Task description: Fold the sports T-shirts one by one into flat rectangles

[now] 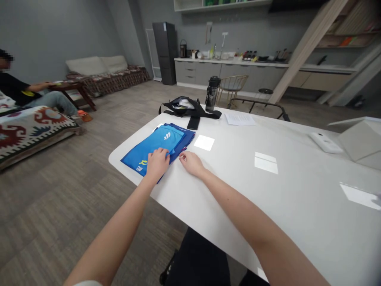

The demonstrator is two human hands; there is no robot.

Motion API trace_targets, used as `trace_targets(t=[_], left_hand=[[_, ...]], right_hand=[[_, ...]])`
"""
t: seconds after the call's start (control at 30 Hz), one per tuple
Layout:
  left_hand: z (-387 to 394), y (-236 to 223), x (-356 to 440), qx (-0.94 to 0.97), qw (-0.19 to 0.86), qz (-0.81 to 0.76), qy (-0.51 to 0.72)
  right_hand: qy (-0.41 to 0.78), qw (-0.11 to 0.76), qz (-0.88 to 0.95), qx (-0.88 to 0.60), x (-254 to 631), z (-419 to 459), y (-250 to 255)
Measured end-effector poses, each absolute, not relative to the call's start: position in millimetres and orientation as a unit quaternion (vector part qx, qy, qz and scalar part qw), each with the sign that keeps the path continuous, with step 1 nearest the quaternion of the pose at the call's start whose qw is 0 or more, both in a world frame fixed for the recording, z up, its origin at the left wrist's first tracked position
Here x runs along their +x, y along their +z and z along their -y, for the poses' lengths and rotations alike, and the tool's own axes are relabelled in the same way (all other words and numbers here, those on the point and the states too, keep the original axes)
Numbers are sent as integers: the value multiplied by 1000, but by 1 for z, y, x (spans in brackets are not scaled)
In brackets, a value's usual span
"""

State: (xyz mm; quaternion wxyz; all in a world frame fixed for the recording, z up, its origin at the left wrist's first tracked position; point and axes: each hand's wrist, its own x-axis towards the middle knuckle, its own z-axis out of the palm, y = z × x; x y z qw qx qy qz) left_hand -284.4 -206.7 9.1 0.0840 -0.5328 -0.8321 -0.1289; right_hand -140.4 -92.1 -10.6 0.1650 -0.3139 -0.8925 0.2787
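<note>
Both of your 2 hands are at the flat stack of folded, bright-blue and navy cloth-like pieces (160,139), which lies near the rounded left corner of the glossy white table (238,190). Your left hand (157,163) rests palm down on the lighter blue top layer, its fingers bent; you cannot tell from this view whether they pinch any of it. Your right hand (192,163) is just beside the stack's right edge, its fingers curled and thumb close to the fingertips, near a small strip of pink; whether they are clamped on an edge is too small to tell. White and yellow prints show on the top layer. Just beyond the stack you have a black rectangular phone (193,123), then an open black fabric bag with a wide strap (184,105). A dark cylindrical bottle (212,93) stands upright beside the bag, and a white printed paper sheet (240,119) lies to its right.
</note>
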Motion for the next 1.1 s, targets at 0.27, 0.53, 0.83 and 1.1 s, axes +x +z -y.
trace_targets(t=[0.27, 0.53, 0.83, 1.1], left_hand=[[188, 0, -330, -505, 81, 857, -65], [191, 2, -329, -502, 81, 851, -133], [192, 53, -256, -577, 51, 711, -399], [137, 72, -135, -649, -49, 571, -500]], right_hand=[[162, 169, 919, -317, -218, 54, -11], [140, 153, 946, -248, -229, 56, -7], [249, 309, 900, -181, -154, 75, 31], [225, 383, 846, -295, 27, 84, 61]])
